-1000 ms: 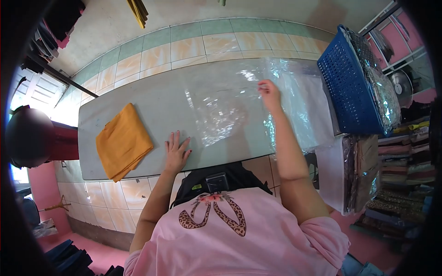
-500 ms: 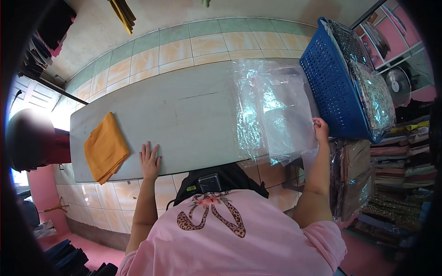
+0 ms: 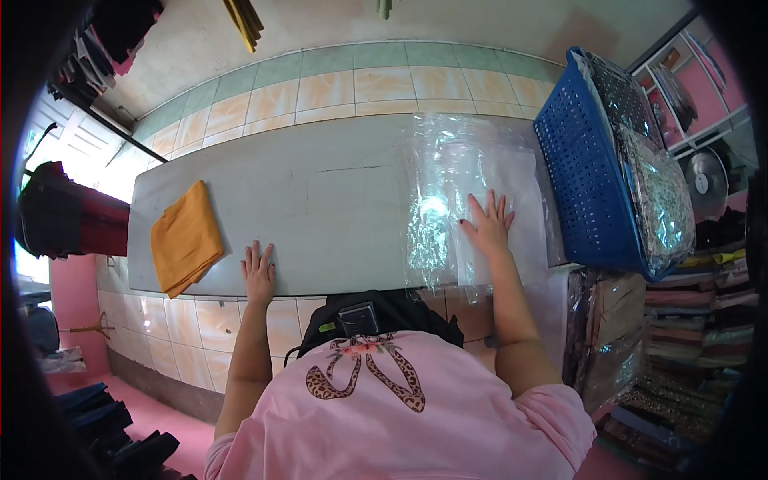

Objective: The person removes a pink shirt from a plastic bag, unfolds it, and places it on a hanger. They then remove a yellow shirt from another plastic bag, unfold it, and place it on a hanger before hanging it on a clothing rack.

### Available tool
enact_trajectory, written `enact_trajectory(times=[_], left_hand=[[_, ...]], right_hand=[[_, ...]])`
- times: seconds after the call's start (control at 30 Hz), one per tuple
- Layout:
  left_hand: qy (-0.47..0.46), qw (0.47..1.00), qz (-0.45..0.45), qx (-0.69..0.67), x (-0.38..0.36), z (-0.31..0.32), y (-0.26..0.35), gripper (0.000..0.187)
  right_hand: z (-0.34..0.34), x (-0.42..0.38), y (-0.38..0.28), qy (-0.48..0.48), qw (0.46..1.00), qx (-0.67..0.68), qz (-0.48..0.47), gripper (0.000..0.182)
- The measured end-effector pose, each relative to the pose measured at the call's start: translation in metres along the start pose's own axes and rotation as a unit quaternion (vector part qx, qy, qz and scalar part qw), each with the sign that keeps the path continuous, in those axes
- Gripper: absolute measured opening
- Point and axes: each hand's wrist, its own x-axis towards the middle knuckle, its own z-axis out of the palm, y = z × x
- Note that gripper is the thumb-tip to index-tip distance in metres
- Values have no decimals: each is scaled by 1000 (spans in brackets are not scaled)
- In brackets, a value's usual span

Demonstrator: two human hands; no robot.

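Several clear plastic bags (image 3: 432, 232) lie flat in a loose stack on the right part of the grey table (image 3: 336, 224). On top of them rests my right hand (image 3: 490, 228), fingers spread and palm down. My left hand (image 3: 258, 274) lies flat near the table's front edge, holding nothing. To its left is a folded mustard-yellow cloth (image 3: 186, 240), apart from my fingers, with one corner over the front edge.
A blue plastic basket (image 3: 572, 168) full of bagged, folded fabric stands at the table's right end. Wrapped packs (image 3: 612, 336) and stacked folded fabrics (image 3: 688, 320) sit beyond it. A tiled wall (image 3: 328, 96) runs behind the table.
My right hand has moved left from the right edge of the plastic bags onto their middle and spread open. My left hand stays on the table. The view has shifted slightly.
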Motion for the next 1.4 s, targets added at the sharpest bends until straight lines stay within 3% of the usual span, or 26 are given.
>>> enact_trajectory(times=[0.17,0.23,0.27,0.33,0.37,0.43,0.47,0.5,0.53,0.57,0.63,0.7,0.77,0.83,0.87,0.93,0.97,1.03,1.1,1.13,1.2,1.23,1.3,1.33,1.4], left_hand=[[-42,999,-6,-26,4,-19,6,53],[-7,996,32,-78,11,-9,-18,58],[5,997,7,-71,12,-19,-23,58],[138,988,-56,-31,20,-38,-27,62],[144,987,-71,-26,25,-42,-41,62],[211,957,-199,-16,36,-40,-66,65],[213,956,-203,-16,37,-43,-78,65],[130,968,-213,17,39,-46,-90,62],[46,973,-219,49,43,-48,-100,60],[49,974,-215,47,48,-42,-110,60],[-8,988,-156,15,57,-23,-130,52],[21,999,-41,9,58,-2,-126,45],[-101,995,-24,-11,50,-46,-66,43],[-32,982,188,15,32,-30,-53,34],[-33,981,192,13,28,-32,-56,34],[-40,921,282,-267,23,-40,-63,26],[-50,939,161,-300,25,-31,-79,25],[167,963,80,-195,41,-28,-116,33],[301,945,-78,-103,54,-32,-137,35],[299,946,-75,-105,60,-32,-148,35],[248,930,-156,-222,75,-30,-165,28],[245,931,-152,-223,82,-41,-170,28],[3,939,-212,-271,95,-75,-174,20],[1,940,-207,-270,97,-75,-171,20],[139,867,2,-478,102,-74,-150,13]], right_hand=[[29,32,6,-22,995,31,93,64],[35,36,11,-50,993,25,102,63],[37,40,18,-61,992,25,108,62],[26,44,26,7,986,71,151,58],[21,42,31,60,981,101,152,55],[13,39,43,112,973,133,148,53],[7,37,48,160,972,154,82,49],[4,35,49,208,963,172,18,46],[-2,33,43,211,962,170,19,46],[-11,29,29,223,956,187,35,43],[-20,21,-4,237,949,199,54,41],[-23,18,-40,208,943,257,24,37],[-8,21,-82,184,933,309,-26,34],[-7,17,-148,137,934,329,-32,32],[-3,17,-177,99,932,343,-55,32],[10,20,-226,37,924,367,-100,33],[20,23,-247,14,918,377,-123,34],[42,27,-285,-25,914,388,-116,38],[62,31,-320,-26,918,375,-127,43],[67,31,-338,-45,919,368,-131,43],[71,25,-366,-63,921,361,-130,44],[70,21,-379,-77,931,336,-122,44],[71,21,-387,-84,942,305,-112,42],[71,23,-386,-82,943,305,-108,42],[71,27,-376,-71,958,259,-98,39]])
